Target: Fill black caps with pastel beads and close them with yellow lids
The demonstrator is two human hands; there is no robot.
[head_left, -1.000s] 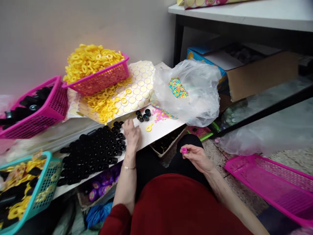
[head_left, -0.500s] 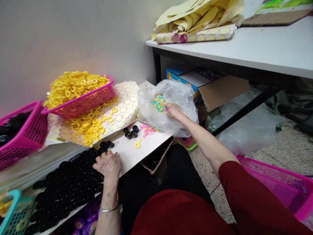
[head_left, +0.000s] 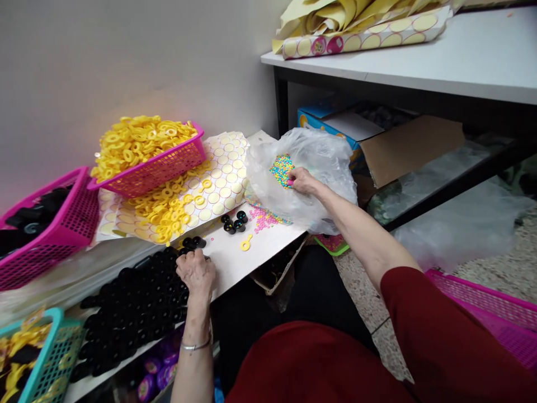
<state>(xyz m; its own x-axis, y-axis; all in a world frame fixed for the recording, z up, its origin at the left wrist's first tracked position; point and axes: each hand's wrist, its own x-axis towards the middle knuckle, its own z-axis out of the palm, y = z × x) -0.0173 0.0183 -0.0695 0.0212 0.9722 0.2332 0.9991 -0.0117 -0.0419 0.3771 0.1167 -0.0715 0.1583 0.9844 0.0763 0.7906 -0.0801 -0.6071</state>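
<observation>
My right hand (head_left: 304,182) reaches into an open clear plastic bag (head_left: 323,151) of small coloured beads (head_left: 282,169). Its fingers are pinched at the beads' edge, and a bit of pink shows at the fingertips, too small to name. My left hand (head_left: 196,274) rests with curled fingers at the end of a mass of black cylindrical cups (head_left: 134,305); what is under its fingers is hidden. Just beyond it stand a few black cups (head_left: 193,242). Several more black cups (head_left: 234,223) stand near spilled pink beads (head_left: 263,218) and one yellow ring-ended piece (head_left: 246,243).
A pink basket (head_left: 155,170) heaped with yellow ring pieces (head_left: 142,140) stands on sticker sheets (head_left: 224,168). Another pink basket (head_left: 50,235) holds black parts. A teal basket (head_left: 59,347) is at lower left. A white table (head_left: 398,67) rises at right above a cardboard box (head_left: 411,148).
The view has shifted, so things sit further right and slightly higher. My right hand stays at the beads with fingers bent more tightly; my left hand stays by the black cups.
</observation>
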